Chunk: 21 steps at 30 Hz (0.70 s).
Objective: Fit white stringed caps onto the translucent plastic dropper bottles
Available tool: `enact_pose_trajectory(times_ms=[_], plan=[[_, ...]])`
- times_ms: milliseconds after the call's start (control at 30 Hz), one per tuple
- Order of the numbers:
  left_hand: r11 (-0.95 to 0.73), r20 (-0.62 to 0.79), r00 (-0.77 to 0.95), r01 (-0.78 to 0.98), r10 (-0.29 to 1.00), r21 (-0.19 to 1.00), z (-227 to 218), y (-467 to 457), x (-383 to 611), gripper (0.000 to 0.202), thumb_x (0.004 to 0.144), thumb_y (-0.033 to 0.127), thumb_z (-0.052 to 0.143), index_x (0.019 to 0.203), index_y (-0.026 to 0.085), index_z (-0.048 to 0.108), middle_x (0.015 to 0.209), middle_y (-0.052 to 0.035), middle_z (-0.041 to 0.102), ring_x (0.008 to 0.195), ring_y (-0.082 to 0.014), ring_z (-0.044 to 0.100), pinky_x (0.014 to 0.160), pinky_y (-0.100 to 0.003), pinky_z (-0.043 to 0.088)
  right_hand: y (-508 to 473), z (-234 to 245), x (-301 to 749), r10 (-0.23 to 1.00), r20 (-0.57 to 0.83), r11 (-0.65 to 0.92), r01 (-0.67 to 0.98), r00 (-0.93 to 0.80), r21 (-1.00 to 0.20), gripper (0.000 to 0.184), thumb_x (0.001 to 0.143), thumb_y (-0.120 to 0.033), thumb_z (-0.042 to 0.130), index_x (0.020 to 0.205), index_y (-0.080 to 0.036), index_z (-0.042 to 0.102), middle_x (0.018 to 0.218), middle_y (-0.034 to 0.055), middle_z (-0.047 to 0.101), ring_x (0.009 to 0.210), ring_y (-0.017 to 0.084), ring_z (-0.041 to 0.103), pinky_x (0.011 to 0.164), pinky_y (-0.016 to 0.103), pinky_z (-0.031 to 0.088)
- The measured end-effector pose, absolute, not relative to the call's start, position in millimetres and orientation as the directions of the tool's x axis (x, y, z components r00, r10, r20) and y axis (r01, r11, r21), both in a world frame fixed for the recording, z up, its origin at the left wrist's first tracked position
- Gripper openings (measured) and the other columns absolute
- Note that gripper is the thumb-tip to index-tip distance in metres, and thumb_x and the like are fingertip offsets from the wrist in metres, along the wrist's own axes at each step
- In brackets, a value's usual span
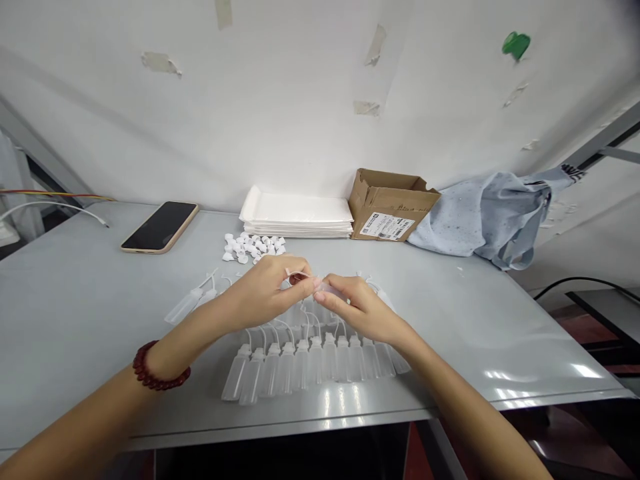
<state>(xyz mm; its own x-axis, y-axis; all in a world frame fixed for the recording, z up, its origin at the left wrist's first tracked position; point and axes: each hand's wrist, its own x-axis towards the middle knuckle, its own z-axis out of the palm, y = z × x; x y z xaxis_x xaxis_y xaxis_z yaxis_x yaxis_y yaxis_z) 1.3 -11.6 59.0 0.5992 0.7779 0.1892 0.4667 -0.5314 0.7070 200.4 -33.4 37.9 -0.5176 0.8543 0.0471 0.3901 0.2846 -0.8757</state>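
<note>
A small translucent plastic bottle (pixel 331 289) is held above the table between my two hands. My right hand (pixel 367 308) is closed around its body. My left hand (pixel 273 290) pinches the neck end with thumb and fingers, and a thin white tether arcs over its fingertips. The neck itself is mostly hidden by the fingers. Below my hands a row of similar bottles (pixel 301 365) lies on the table, thin tethers curling from their necks. More bottles (pixel 185 304) lie beyond my left forearm, and others are partly hidden behind my right hand.
A pile of small white caps (pixel 254 247) lies beyond my left hand. Behind are a stack of white envelopes (pixel 300 215), an open cardboard box (pixel 393 205) and a light blue cloth (pixel 475 213). At the left rests a phone (pixel 161 227). The grey table (pixel 505 327) meets a white wall.
</note>
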Motion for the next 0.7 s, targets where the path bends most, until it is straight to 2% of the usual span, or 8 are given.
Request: enact_pose_trajectory(times_ms=[100,300,433,500,567,633,700], plan=[[-0.572,0.245,0.600,0.446,0.762,0.688,58,-14,4,0.029,0.093,0.036,0.045,0.077,0.019,0.061,0.074,0.0007,0.061,0.070,-0.0143,0.055,0.064,-0.026,0.042,-34,37,200,0.844,0.039,0.270,0.359,-0.536,-0.894,0.040,0.093,-0.050,0.040,0.067,-0.019,0.037,0.062,-0.0048,0.031,0.056,0.009,0.029,0.053,0.025,0.026],[-0.767,0.492,0.605,0.367,0.627,0.526,51,-18,9,0.019,0.094,0.026,0.044,0.082,0.017,0.056,0.078,-0.0035,0.060,0.077,-0.0167,0.050,0.069,-0.029,0.042,-28,34,204,0.740,0.004,0.089,0.092,-0.673,-0.992,0.040,0.093,-0.049,0.039,0.066,-0.019,0.040,0.064,-0.0037,0.035,0.057,0.010,0.033,0.055,0.026,0.032],[-0.797,0.506,0.631,0.352,0.589,0.490,48,-12,7,0.017,0.094,0.026,0.045,0.086,0.017,0.057,0.080,-0.0041,0.061,0.081,-0.0177,0.051,0.075,-0.032,0.043,-23,29,205,0.684,-0.021,0.003,0.031,-0.729,-1.000,0.042,0.092,-0.051,0.040,0.065,-0.019,0.040,0.059,-0.0054,0.033,0.054,0.009,0.034,0.052,0.026,0.032],[-0.765,0.438,0.652,0.374,0.618,0.524,48,-4,1,0.017,0.093,0.030,0.048,0.088,0.018,0.059,0.083,-0.0036,0.063,0.082,-0.0175,0.054,0.076,-0.031,0.043,-20,30,208,0.696,-0.033,0.016,0.062,-0.717,-0.998,0.043,0.092,-0.054,0.039,0.067,-0.019,0.041,0.059,-0.0053,0.033,0.053,0.009,0.034,0.052,0.026,0.032],[-0.708,0.354,0.644,0.442,0.678,0.551,45,7,-8,0.018,0.091,0.033,0.050,0.088,0.018,0.059,0.088,-0.0037,0.065,0.083,-0.0177,0.057,0.075,-0.030,0.044,-16,33,215,0.778,-0.014,0.106,0.153,-0.628,-0.983,0.043,0.092,-0.054,0.037,0.069,-0.019,0.044,0.061,-0.0043,0.035,0.054,0.010,0.034,0.053,0.026,0.032],[-0.655,0.286,0.603,0.581,0.745,0.483,39,21,-18,0.020,0.090,0.034,0.049,0.091,0.018,0.061,0.094,-0.0055,0.065,0.090,-0.0210,0.056,0.079,-0.034,0.044,-8,34,227,0.893,0.068,0.225,0.311,-0.444,-0.923,0.042,0.092,-0.054,0.037,0.072,-0.018,0.047,0.064,-0.0030,0.040,0.056,0.010,0.036,0.055,0.026,0.032],[-0.643,0.237,0.599,0.680,0.765,0.354,31,34,-26,0.024,0.090,0.031,0.046,0.098,0.017,0.064,0.098,-0.0086,0.065,0.099,-0.0256,0.053,0.083,-0.039,0.042,3,31,242,0.957,0.170,0.271,0.511,-0.236,-0.816,0.041,0.091,-0.055,0.039,0.077,-0.018,0.049,0.067,-0.0022,0.042,0.060,0.012,0.038,0.057,0.025,0.032]])
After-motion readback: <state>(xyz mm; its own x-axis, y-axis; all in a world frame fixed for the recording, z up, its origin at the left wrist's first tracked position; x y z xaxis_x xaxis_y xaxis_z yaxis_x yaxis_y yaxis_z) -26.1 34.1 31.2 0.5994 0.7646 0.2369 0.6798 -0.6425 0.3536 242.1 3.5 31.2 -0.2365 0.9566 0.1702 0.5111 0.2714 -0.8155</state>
